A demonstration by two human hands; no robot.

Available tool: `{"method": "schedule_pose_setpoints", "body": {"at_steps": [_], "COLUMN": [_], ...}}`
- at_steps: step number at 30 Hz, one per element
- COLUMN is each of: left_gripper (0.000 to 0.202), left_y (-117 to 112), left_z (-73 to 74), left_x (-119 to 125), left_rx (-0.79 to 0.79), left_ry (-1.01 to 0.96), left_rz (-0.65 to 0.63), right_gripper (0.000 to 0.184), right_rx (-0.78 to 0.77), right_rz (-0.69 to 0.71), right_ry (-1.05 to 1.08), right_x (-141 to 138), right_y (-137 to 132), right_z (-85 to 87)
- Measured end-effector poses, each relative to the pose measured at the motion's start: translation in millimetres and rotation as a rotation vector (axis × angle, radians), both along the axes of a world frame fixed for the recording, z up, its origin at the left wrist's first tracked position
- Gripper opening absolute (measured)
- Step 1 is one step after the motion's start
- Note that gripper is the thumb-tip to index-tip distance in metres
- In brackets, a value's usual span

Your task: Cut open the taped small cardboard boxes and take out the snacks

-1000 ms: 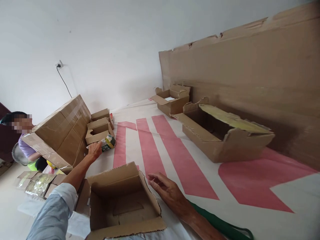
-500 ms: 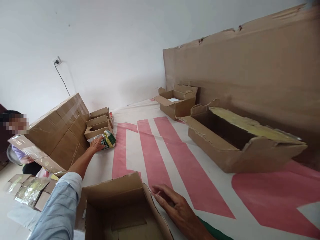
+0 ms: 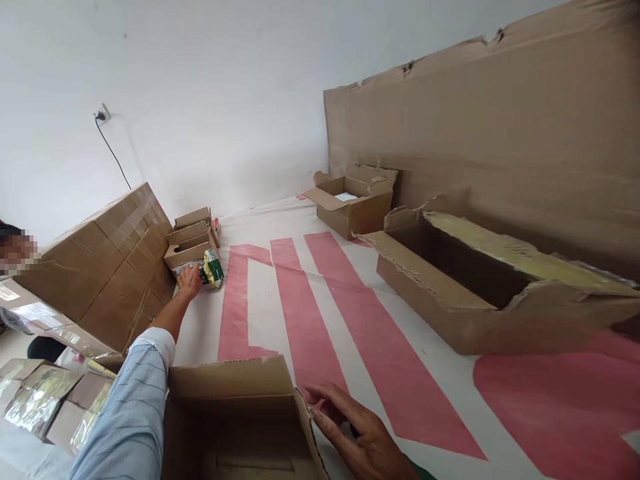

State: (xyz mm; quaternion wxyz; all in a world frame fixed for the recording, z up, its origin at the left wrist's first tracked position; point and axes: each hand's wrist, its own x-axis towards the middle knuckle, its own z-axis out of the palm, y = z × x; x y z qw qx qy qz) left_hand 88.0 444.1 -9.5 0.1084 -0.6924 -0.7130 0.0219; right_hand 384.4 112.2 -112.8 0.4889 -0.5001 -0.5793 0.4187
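My left hand (image 3: pixel 189 278) reaches far out and lies with fingers apart on a shiny green, yellow and white packet (image 3: pixel 212 269). The packet leans at the front of a small open cardboard box (image 3: pixel 193 252), one of several in a row. Close to me stands an open cardboard box (image 3: pixel 233 378), and only its inner walls and a bottom flap show. My right hand (image 3: pixel 353 427) is beside that box's right edge, fingers loosely bent and thumb apart, with nothing visible in it. Whether its fingertips touch the edge I cannot tell.
A large taped carton (image 3: pixel 107 260) stands left of the small boxes. On the right are a long open box (image 3: pixel 430 287) and a smaller one (image 3: pixel 345 217) before a tall cardboard sheet (image 3: pixel 480 127). Wrapped boxes (image 3: pixel 45 400) and a person (image 3: pixel 17 252) are at far left.
The view has shifted slightly. The packet now stands a little more upright against the small box, with my left hand still on it. My right hand stays beside the near box.
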Motion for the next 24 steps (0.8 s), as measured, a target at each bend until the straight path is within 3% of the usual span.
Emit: {"method": "schedule_pose_setpoints", "body": {"at_steps": [3, 7, 10, 13, 17, 19, 21, 24], "left_gripper": [0.04, 0.039, 0.035, 0.026, 0.021, 0.03, 0.047, 0.075], "left_y": [-6.2, -32.2, -58.1, -93.3, -176.2, -232.2, -287.2, -343.7], "left_z": [2.7, 16.4, 40.6, 76.0, 123.6, 136.6, 137.9, 121.8], "left_x": [-3.0, -8.4, -6.5, 2.5, 14.9, 19.5, 25.1, 36.8], "left_rx": [-0.027, -0.107, -0.154, -0.175, -0.269, -0.495, -0.652, -0.544], "left_ry": [-0.016, -0.055, -0.104, -0.172, -0.272, -0.404, -0.446, -0.214], "left_rz": [-0.033, -0.108, -0.172, -0.251, -0.4, -0.557, -0.652, -0.675], "right_gripper": [0.039, 0.04, 0.041, 0.042, 0.037, 0.034, 0.031, 0.029], "right_rx": [0.011, 0.029, 0.039, 0.066, 0.087, 0.093, 0.105, 0.119], "right_rz": [0.028, 0.071, 0.098, 0.071, 0.045, 0.038, 0.031, 0.031], "right_ry": [-0.002, -0.005, -0.012, -0.022, -0.045, -0.056, -0.064, -0.078], "right_x": [0.6, -1.2, -4.8, -8.4, -10.2, -10.2, -10.4, -11.4], "right_y": [-0.2, 0.3, 2.1, 4.2, 4.6, 4.0, 3.7, 4.8], "right_z": [5.2, 7.8, 2.9, -3.1, -3.0, -0.7, 0.8, -0.2]}}
